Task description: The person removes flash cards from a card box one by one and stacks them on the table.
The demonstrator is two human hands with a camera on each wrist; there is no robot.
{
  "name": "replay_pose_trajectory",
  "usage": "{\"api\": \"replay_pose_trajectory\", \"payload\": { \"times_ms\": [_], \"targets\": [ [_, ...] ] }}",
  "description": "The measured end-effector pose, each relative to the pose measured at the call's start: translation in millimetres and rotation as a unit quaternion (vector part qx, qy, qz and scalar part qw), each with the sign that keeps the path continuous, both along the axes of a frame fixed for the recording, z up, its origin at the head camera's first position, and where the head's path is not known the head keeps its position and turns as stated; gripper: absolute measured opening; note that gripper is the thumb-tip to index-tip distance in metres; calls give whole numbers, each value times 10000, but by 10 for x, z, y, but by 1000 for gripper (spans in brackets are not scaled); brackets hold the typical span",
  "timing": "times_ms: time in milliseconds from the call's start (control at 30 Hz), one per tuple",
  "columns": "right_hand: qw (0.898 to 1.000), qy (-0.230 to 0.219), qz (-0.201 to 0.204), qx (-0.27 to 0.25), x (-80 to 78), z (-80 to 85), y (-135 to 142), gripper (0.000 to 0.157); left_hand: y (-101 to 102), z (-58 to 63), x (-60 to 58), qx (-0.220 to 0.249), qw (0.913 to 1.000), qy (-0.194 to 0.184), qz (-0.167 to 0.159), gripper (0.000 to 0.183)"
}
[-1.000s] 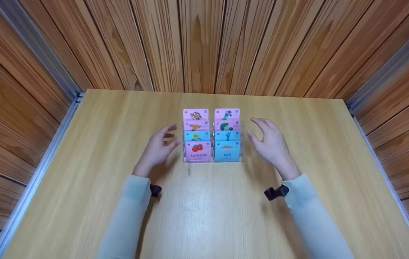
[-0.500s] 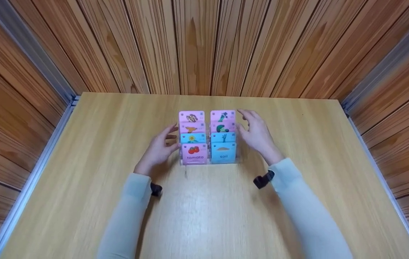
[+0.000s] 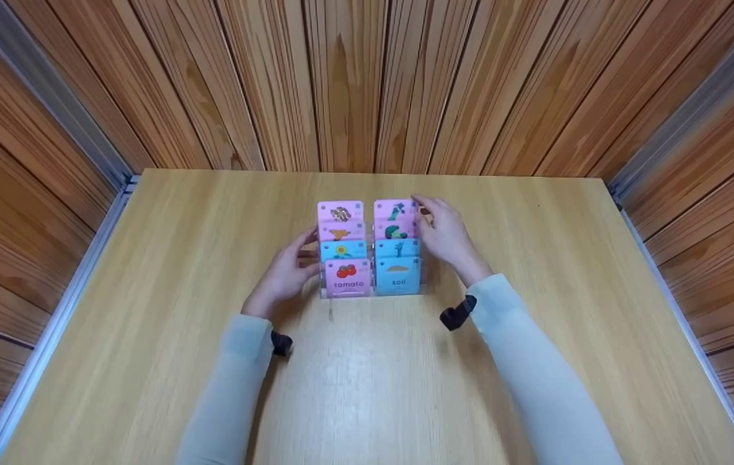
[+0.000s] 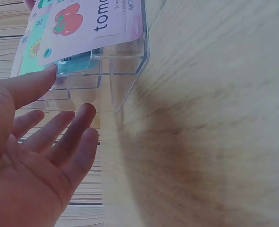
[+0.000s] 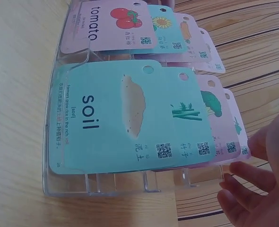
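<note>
The clear card stand sits on the table between the two hands. If the right hand, fingers loosely bent and gripping nothing, presses inward, it could knock the back card crooked; an uneven push from the left hand, fingers spread, might slide the stand. I cannot tell whether either touches it. The stand holds two stepped columns: beside the left hand, the tomato card, sunflower card and two pink cards; beside the right, the soil card, bamboo card, broccoli card and back card.
</note>
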State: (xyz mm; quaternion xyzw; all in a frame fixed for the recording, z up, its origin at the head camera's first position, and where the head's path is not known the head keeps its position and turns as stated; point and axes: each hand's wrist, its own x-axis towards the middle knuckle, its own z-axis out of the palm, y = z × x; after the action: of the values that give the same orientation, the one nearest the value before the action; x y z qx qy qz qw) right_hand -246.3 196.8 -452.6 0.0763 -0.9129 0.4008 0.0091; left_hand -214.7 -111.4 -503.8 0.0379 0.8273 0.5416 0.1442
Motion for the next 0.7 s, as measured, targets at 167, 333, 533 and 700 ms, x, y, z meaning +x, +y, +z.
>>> {"api": "replay_pose_trajectory", "payload": {
  "times_ms": [167,333,533,700],
  "targets": [
    [9991,68,-144,-384,-13,-13,14,40,-9,-29,-13,30,10000,-83,-12,75],
    [9969,367,-305,-625,-11,-34,41,29,11,-54,3,58,9996,-265,84,76],
    [9949,632,-354,-707,18,-57,55,23,43,-69,22,11,9989,-418,214,77],
    [9940,788,-352,-676,13,-52,55,21,39,-71,5,36,9987,-452,229,77]
  ]
}}
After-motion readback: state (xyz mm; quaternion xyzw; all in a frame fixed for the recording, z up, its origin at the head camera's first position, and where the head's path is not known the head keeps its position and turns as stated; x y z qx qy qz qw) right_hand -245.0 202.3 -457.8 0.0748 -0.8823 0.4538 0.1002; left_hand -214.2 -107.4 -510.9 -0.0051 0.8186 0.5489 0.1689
